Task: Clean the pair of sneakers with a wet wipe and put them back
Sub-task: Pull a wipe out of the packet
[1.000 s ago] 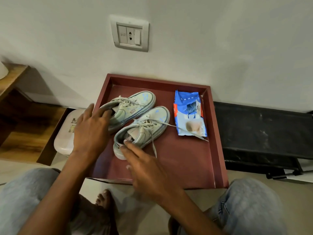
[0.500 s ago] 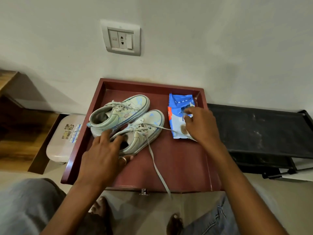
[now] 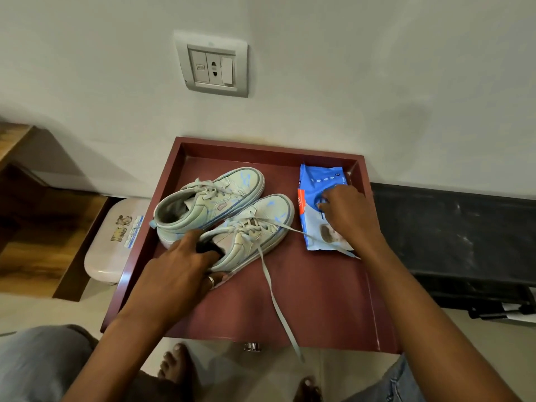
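On the floor of a dark red drawer pulled out below a white wall, two pale green sneakers with blue marks lie side by side, toes pointing away and to the right. At the heel of the near sneaker is the left hand; its fingers curl over the collar into the opening and the ringed thumb lies against the heel below, so the shoe is gripped while it rests on the drawer floor. Touching it on the far left side is the far sneaker, with no hand on it. One loose lace runs from the near sneaker toward the person and hangs over the drawer's front edge beside a small metal knob.

Near the drawer's right wall lies a blue pack of wet wipes. Over its middle the right hand rests with fingertips bunched, pinching at the flap; whether a wipe is caught between them cannot be told.

A wall socket sits above the drawer, and a black rack stands to the right.
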`<state>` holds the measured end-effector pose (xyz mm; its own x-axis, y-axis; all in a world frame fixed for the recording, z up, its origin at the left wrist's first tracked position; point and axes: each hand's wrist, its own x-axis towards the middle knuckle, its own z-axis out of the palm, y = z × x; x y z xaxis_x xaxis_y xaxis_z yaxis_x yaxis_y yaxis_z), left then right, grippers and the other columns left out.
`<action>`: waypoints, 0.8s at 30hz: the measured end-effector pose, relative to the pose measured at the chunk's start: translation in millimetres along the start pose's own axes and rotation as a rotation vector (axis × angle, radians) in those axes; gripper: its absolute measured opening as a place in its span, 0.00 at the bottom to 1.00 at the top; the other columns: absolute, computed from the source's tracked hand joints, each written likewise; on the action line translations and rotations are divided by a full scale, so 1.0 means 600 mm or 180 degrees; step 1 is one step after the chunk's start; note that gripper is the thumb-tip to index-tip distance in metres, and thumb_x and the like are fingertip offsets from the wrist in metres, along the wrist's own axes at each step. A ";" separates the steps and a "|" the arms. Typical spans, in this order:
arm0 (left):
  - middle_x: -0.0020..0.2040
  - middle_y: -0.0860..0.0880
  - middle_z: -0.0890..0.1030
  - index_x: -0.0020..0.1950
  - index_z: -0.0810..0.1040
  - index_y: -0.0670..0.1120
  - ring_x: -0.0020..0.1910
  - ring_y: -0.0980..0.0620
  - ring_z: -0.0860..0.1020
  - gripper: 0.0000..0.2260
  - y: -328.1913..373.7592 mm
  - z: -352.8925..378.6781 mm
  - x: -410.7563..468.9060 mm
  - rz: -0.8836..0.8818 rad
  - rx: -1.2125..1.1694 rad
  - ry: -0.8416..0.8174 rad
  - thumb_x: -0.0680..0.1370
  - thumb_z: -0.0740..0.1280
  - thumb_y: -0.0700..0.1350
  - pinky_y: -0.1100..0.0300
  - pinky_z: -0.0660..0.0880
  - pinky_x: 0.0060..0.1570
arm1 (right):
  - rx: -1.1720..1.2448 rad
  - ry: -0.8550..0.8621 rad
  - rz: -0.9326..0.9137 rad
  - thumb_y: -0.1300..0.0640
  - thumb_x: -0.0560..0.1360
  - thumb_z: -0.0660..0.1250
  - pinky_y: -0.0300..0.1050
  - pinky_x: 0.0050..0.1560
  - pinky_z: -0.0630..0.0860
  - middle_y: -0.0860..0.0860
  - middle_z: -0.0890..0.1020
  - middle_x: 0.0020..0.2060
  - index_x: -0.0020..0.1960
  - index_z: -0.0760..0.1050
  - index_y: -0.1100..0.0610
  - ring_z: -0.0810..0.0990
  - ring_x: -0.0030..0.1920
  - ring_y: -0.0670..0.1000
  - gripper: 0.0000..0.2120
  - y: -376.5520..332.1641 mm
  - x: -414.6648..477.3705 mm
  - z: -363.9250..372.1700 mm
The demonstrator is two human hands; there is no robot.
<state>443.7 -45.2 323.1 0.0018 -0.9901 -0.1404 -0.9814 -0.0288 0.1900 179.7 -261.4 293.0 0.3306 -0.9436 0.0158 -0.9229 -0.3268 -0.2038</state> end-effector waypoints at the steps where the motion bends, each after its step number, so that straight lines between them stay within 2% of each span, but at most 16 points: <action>1: 0.63 0.44 0.75 0.56 0.84 0.52 0.54 0.42 0.81 0.14 -0.002 0.000 0.001 0.0010 0.0022 -0.0010 0.73 0.75 0.55 0.48 0.82 0.32 | -0.0040 -0.0071 0.0014 0.61 0.77 0.65 0.40 0.29 0.61 0.49 0.76 0.35 0.38 0.73 0.55 0.74 0.33 0.49 0.09 -0.002 0.000 0.000; 4: 0.63 0.44 0.76 0.55 0.84 0.51 0.53 0.41 0.81 0.15 -0.005 0.000 0.001 0.0091 0.0030 0.0034 0.72 0.78 0.53 0.48 0.82 0.30 | -0.0141 -0.0149 0.0007 0.64 0.77 0.64 0.41 0.29 0.61 0.52 0.75 0.37 0.37 0.71 0.57 0.75 0.34 0.52 0.10 -0.006 -0.003 0.002; 7: 0.63 0.45 0.75 0.57 0.84 0.52 0.55 0.42 0.80 0.15 -0.007 0.003 0.003 0.0110 0.0008 0.0050 0.73 0.76 0.54 0.48 0.83 0.33 | 0.0056 -0.0035 -0.0002 0.65 0.75 0.65 0.40 0.28 0.61 0.49 0.73 0.31 0.30 0.68 0.53 0.75 0.31 0.51 0.17 -0.004 0.004 0.003; 9: 0.63 0.46 0.75 0.58 0.83 0.52 0.55 0.42 0.80 0.15 -0.009 0.003 0.003 0.0105 -0.0007 0.0086 0.73 0.76 0.54 0.47 0.82 0.33 | 0.0242 0.0069 0.0082 0.62 0.74 0.67 0.42 0.28 0.66 0.48 0.75 0.28 0.28 0.70 0.53 0.76 0.30 0.49 0.17 0.001 0.010 -0.005; 11: 0.61 0.46 0.75 0.58 0.83 0.52 0.54 0.42 0.80 0.16 -0.008 0.003 0.003 0.0111 -0.0009 0.0083 0.72 0.77 0.54 0.47 0.82 0.33 | 0.0276 0.0191 0.0139 0.59 0.74 0.69 0.45 0.33 0.74 0.50 0.80 0.31 0.31 0.76 0.57 0.79 0.33 0.49 0.13 0.005 0.012 -0.015; 12: 0.61 0.46 0.75 0.58 0.83 0.52 0.53 0.42 0.81 0.16 -0.007 0.002 0.003 0.0112 -0.0011 0.0076 0.72 0.77 0.54 0.47 0.82 0.32 | 0.0336 0.0214 0.0161 0.59 0.75 0.69 0.45 0.35 0.75 0.51 0.81 0.33 0.34 0.78 0.59 0.80 0.35 0.50 0.11 0.005 0.012 -0.020; 15: 0.61 0.45 0.76 0.59 0.83 0.51 0.53 0.42 0.81 0.17 -0.006 0.001 0.002 0.0103 -0.0009 0.0068 0.72 0.77 0.54 0.47 0.82 0.32 | 0.0737 0.0122 0.0301 0.59 0.78 0.68 0.41 0.37 0.73 0.52 0.82 0.37 0.41 0.78 0.59 0.82 0.37 0.50 0.07 0.005 0.012 -0.027; 18: 0.61 0.45 0.76 0.58 0.83 0.50 0.52 0.41 0.81 0.17 -0.007 0.001 0.002 0.0131 -0.0015 0.0065 0.72 0.78 0.53 0.47 0.82 0.32 | 0.1014 0.0159 0.0419 0.62 0.78 0.65 0.47 0.44 0.79 0.53 0.83 0.38 0.45 0.76 0.57 0.83 0.39 0.51 0.03 0.010 0.015 -0.022; 21: 0.62 0.44 0.76 0.58 0.83 0.50 0.52 0.41 0.81 0.16 -0.007 0.000 0.002 0.0160 -0.0029 0.0060 0.72 0.78 0.52 0.47 0.83 0.32 | 0.1240 0.0229 0.0552 0.64 0.76 0.62 0.48 0.42 0.79 0.53 0.82 0.42 0.52 0.73 0.55 0.83 0.39 0.52 0.07 0.011 0.013 -0.028; 24: 0.64 0.44 0.75 0.60 0.83 0.50 0.53 0.41 0.81 0.17 -0.007 0.001 0.002 0.0135 -0.0025 0.0087 0.73 0.77 0.52 0.47 0.83 0.34 | 0.1147 0.0478 0.0583 0.63 0.76 0.60 0.46 0.42 0.76 0.51 0.82 0.45 0.54 0.74 0.54 0.80 0.42 0.52 0.09 0.012 0.014 -0.038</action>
<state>447.8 -46.3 321.7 -0.0344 -0.9938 -0.1054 -0.9791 0.0124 0.2028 171.4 -272.9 313.8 0.1107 -0.9903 0.0845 -0.8268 -0.1389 -0.5451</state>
